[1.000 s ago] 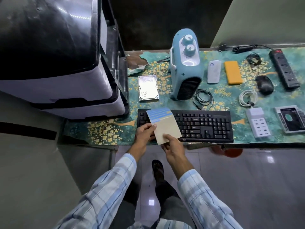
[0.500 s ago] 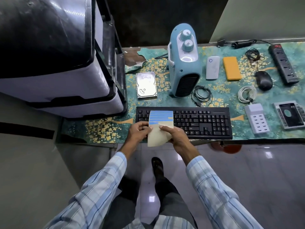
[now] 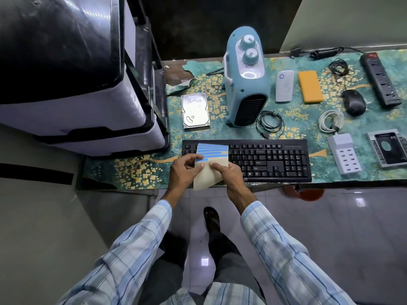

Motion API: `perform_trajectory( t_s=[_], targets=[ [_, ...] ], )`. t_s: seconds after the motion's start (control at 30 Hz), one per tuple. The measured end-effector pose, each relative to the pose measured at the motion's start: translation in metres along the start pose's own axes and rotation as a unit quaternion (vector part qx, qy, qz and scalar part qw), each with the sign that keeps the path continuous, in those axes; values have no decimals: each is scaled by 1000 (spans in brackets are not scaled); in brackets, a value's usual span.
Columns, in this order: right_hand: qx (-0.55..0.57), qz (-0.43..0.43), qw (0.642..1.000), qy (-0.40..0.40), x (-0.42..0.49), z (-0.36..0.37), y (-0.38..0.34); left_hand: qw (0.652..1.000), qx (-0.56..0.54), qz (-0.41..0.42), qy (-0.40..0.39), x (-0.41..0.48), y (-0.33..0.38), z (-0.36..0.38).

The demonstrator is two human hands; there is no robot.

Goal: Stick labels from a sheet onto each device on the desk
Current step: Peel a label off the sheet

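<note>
Left hand [image 3: 182,171]: thumb and forefinger pinch the left edge of the label sheet [image 3: 208,180]. Right hand [image 3: 232,176]: fingertips [image 3: 217,166] pinch mid-sheet, just under the blue labels [image 3: 212,149] (can't tell if a corner is lifted yet). The sheet is in the air over the bench's front edge, overlapping the left end of the keyboard [image 3: 275,160] in view, and slightly curled.

Handling, my read: the sheet is light and floppy, so hold one edge and peel with the other hand. Labels are thin strips that will likely curl and stick to themselves. Take one by a corner and keep the glue side off the fingers. Blue rows are on the top half only; the lower half is bare backing.

Bench [image 3: 136,172]: teal floral cover, torn at back left. No device shows a blue label that I can see: hard drive [image 3: 195,111], heater [image 3: 246,89], white gadget [image 3: 284,85], orange pack [image 3: 310,86], mouse [image 3: 354,104], power strip [image 3: 381,80], multi-port charger [image 3: 344,154], drive caddy [image 3: 387,148].

Room: big black-and-white appliance [image 3: 66,73] at left, glossy tiled floor [image 3: 330,227].
</note>
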State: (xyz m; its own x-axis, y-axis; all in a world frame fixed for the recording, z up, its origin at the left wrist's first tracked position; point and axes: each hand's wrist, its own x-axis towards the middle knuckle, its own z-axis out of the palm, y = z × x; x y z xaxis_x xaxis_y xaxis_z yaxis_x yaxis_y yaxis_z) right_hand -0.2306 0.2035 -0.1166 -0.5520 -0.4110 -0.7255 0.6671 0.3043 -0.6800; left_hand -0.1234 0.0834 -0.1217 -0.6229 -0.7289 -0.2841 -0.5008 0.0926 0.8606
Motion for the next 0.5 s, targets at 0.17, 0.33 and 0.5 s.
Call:
perform_trajectory(
  t_s=[0.17, 0.33, 0.5],
  targets=[
    [6, -9, 1000, -5, 2, 4, 1, 996, 65, 56, 24, 0, 3, 1],
    [-11, -7, 1000, -2, 3, 4, 4, 982, 157, 99, 34, 2, 10, -2],
    [-4, -1, 1000, -3, 0, 2, 2, 967, 211, 142, 22, 4, 20, -7]
  ],
)
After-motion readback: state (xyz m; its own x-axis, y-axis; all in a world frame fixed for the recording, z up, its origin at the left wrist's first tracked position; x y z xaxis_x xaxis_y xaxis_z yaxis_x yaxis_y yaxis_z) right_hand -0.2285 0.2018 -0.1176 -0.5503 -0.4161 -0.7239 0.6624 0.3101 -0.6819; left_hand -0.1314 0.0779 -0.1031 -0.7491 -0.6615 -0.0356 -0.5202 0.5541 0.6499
